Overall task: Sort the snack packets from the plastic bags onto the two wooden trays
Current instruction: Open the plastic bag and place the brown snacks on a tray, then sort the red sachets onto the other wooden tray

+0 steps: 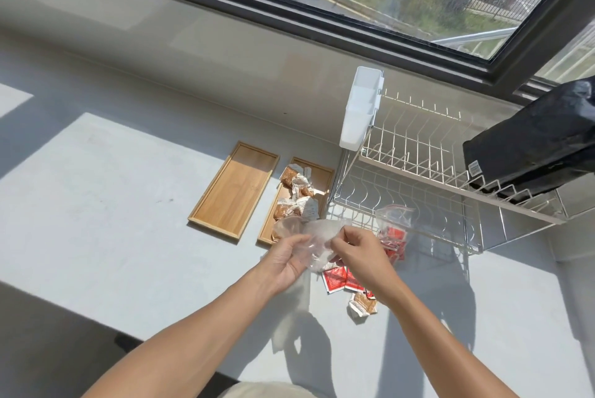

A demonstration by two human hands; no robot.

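On the pale counter (pixel 96 204), the empty wooden tray (pixel 234 190) lies furthest left, and just to its right, beside it without touching, sits the second wooden tray (pixel 322 177), which holds a heap of brown snack packets (pixel 294 201) in clear and white wrappers. Nearer the person than that second tray, both hands hold a crumpled clear plastic bag (pixel 317 233) up off the counter: the left hand (pixel 286 257) has its fingers curled around the bag's left side, and the right hand (pixel 360 252) pinches the bag's upper edge between thumb and fingertips. Below the right hand, red snack packets (pixel 336 278) lie loose on the counter, with one brown packet (pixel 363 303) nearest the person. Right of the second tray stands a white wire dish rack (pixel 418 153), a white cutlery holder (pixel 362 108) hooked on its left end and a black bag (pixel 534 140) resting on its right end. Against the rack's front, a second clear bag (pixel 394 215) stands open over more red packets (pixel 392 236).
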